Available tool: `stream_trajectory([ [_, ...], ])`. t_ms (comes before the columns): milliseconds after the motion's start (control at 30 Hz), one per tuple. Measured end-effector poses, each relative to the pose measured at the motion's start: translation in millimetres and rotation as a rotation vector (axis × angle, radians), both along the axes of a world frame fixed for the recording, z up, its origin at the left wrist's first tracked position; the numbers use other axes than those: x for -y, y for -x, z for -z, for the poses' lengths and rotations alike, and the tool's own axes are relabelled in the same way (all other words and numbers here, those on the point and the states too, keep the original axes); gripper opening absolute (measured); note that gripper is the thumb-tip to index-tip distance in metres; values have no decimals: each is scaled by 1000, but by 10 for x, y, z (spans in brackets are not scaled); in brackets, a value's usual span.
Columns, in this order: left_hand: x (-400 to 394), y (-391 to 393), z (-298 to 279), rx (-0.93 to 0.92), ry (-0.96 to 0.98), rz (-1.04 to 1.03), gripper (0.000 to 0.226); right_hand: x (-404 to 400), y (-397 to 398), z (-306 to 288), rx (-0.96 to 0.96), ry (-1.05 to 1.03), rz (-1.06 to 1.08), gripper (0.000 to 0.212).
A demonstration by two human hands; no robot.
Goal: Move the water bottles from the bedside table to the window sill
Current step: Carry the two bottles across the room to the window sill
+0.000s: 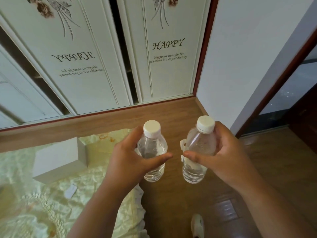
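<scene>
2 bottles in air over wood floor, near wardrobe. Left hand (130, 158) wrapped round left bottle (152, 152), right hand (221, 155) round right bottle (197, 152). Sill not in view. Tip: keep both upright, firm hold, watch bed edge walking.

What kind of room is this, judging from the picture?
Probably a bedroom: a bed with a cream satin cover lies at the left, sliding wardrobe doors printed "HAPPY" stand ahead, and the floor is wood.
</scene>
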State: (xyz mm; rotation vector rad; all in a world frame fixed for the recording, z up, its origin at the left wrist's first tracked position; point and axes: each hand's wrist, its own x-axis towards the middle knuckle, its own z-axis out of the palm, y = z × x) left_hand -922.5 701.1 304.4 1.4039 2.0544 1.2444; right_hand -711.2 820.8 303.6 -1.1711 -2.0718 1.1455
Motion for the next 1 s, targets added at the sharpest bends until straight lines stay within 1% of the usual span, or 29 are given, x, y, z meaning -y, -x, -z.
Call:
stream_trajectory([
  [167, -649, 115, 11, 0, 4, -54, 82, -713, 204, 77, 16, -29, -39, 83],
  [333, -1329, 198, -108, -17, -7, -136, 82, -1554, 386, -19, -11, -14, -96, 83],
  [500, -1877, 268, -125, -30, -33, -214, 85, -2260, 600, -66, -18, -44, -154, 84],
  [700, -2328, 500, -37, 26, -28, -265, 83, -2807, 866, -67, 29, -73, -194, 85],
  [867, -2780, 859, 90, 49, 11, -251, 83, -3231, 1231, 12, 41, -46, -164, 89],
  [1000, -3203, 1306, 156, 63, 7, -212, 84, -3553, 1595, 30, 59, -80, -125, 83],
])
